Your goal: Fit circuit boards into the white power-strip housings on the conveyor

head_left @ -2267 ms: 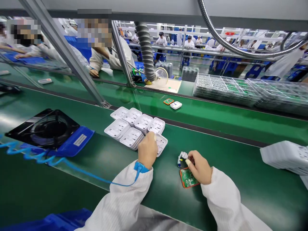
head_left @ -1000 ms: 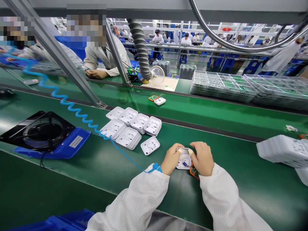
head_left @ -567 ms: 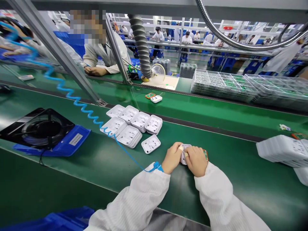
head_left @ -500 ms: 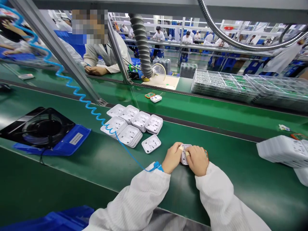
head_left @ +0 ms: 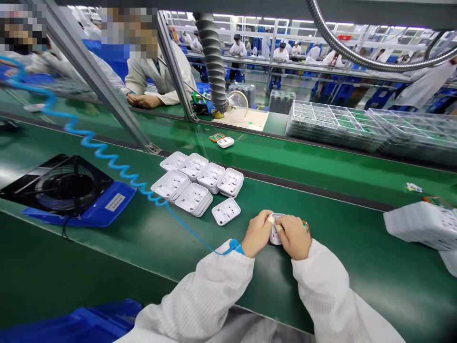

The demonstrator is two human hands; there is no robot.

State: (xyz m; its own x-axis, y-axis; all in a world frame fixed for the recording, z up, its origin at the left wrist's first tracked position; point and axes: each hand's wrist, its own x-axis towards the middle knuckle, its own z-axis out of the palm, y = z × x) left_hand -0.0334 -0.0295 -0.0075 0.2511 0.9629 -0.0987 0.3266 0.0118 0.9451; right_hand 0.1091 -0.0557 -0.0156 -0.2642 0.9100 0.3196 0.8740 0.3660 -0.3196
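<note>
In the head view, a white label [head_left: 115, 202] sits on the blue box [head_left: 123, 197] under a black fan [head_left: 73, 186]. It has small dark print, too small to read. No brand can be made out on the white covers.

The counter [head_left: 160, 243] is green, smooth and a bit shiny. Behind it is a long green belt [head_left: 321, 166], with a small green board [head_left: 217, 137] and a white lid [head_left: 225, 142] on it. The room is big and bright. A person [head_left: 157, 76] in a white coat sits across the belt, and more people work at rows far back. Piles of clear trays [head_left: 328, 124] stand past the belt.

The left hand [head_left: 257, 233] and the right hand [head_left: 295, 237] hold one white cover [head_left: 276, 237] between them, down at the counter. The left fingers pinch its left side. The right fingers are bent over the other side, with the thumb pressed on the cover. An orange-edged board [head_left: 307, 229] peeks out beside the right hand.

The hard, round-cornered covers lie in neat stacks [head_left: 193, 197], and a loose cover [head_left: 226, 211] lies just beside them. A curly blue cord [head_left: 85, 139] goes to the band [head_left: 234, 246] on the left wrist. A ridged gray hose [head_left: 212, 62] hangs down, and a shiny metal tube [head_left: 335, 50] bends across the top.
</note>
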